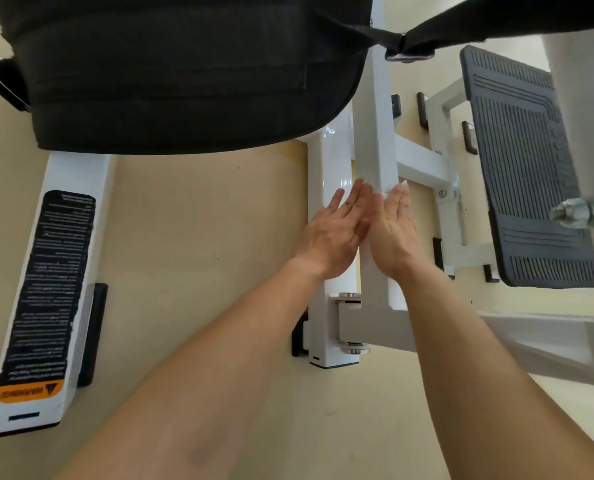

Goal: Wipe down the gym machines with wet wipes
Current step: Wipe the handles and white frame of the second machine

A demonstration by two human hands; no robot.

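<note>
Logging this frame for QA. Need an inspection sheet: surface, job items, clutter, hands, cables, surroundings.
Surface: white frame bar, glossy; whether it is dirty cannot be told.
Job's things: what looks like a white wipe under the right fingertips, mostly hidden.
Clutter: nothing seen.
Hands: left hand and right hand lie flat with fingers straight, pressed on opposite sides of the bar.
Cables: nothing seen; a black strap with a buckle crosses the top.
Surroundings: black seat pad, grey ribbed footplate, warning label on a white beam, beige floor.
</note>
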